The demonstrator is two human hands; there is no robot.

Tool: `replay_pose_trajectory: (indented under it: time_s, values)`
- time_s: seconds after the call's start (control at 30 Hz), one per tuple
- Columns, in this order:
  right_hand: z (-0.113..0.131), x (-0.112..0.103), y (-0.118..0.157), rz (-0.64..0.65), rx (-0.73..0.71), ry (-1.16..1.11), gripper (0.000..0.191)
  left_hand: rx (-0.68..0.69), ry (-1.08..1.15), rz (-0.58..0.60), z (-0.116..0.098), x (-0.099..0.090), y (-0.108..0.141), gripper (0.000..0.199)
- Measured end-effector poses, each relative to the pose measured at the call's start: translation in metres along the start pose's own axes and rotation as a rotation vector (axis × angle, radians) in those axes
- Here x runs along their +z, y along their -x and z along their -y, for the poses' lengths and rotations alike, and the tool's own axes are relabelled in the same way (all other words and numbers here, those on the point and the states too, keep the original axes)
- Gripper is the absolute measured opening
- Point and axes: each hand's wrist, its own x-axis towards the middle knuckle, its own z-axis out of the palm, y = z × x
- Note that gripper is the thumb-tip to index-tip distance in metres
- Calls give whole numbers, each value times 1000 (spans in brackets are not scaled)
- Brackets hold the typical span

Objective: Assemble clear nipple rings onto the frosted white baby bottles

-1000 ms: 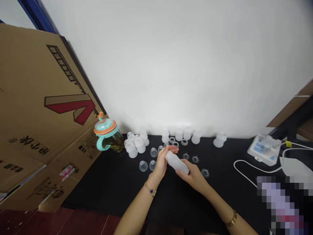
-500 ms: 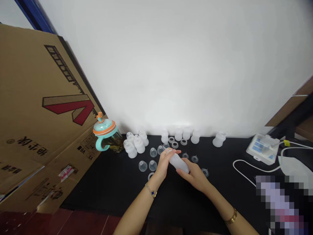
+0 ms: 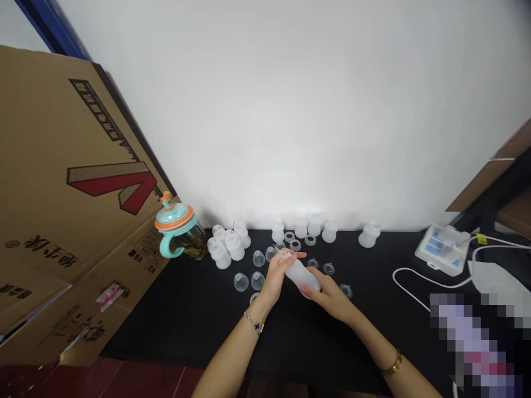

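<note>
A whitish baby bottle (image 3: 299, 275) lies tilted between both hands above the black table. My left hand (image 3: 277, 272) is closed around its top end, where a clear nipple shows in part. My right hand (image 3: 329, 296) grips the base end. Beside my left hand lie clear domed caps (image 3: 258, 281) and a white ring partly hidden by the wrist. Clear nipples (image 3: 329, 268) lie flat behind and right of my right hand, and white collar rings (image 3: 295, 245) rest farther back.
Several capped bottles (image 3: 234, 245) stand at left beside a lidded drinking cup (image 3: 178, 229) and a large cardboard box (image 3: 37, 166). Open bottles (image 3: 330, 231) line the white wall. At right are a white plastic case (image 3: 443, 250) and a white cable (image 3: 435, 283).
The camera view has shifted slightly. Both hands keep the same hold on the bottle, with barely any movement of the fingers.
</note>
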Motion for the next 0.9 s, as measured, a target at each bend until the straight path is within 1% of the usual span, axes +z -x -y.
replay_pose_trajectory:
  time_s: [0.07, 0.13, 0.2, 0.27, 0.37, 0.43, 0.5, 0.63, 0.73, 0.9]
  values:
    - [-2, 3, -1, -27, 2, -17, 37, 25, -6, 8, 0, -2, -1, 29]
    - [-6, 7, -2, -73, 12, -42, 38, 31, 15, 7, 1, -3, -2, 39]
    - [-11, 8, -4, -128, 28, -85, 42, 16, 41, 12, 3, -3, -3, 52]
    - [-16, 7, -6, -181, 33, -144, 46, -15, 50, 47, 5, -2, -3, 58]
    - [-19, 4, -8, -242, 23, -197, 51, -53, 30, 151, 7, 4, 0, 52]
    - [-17, 3, -8, -254, 19, -197, 52, -58, 10, 188, 7, 8, 2, 44]
    - [-15, 3, -8, -241, -1, -184, 53, -51, -14, 170, 7, 10, 3, 39]
    - [-14, 5, -8, -190, -20, -156, 61, -18, -91, 115, 8, 7, -1, 37]
    - [-17, 6, -9, -172, -1, -144, 65, 4, -114, 123, 9, 5, -3, 34]
    - [-20, 5, -10, -180, 11, -116, 64, 13, -114, 125, 11, 5, -3, 34]
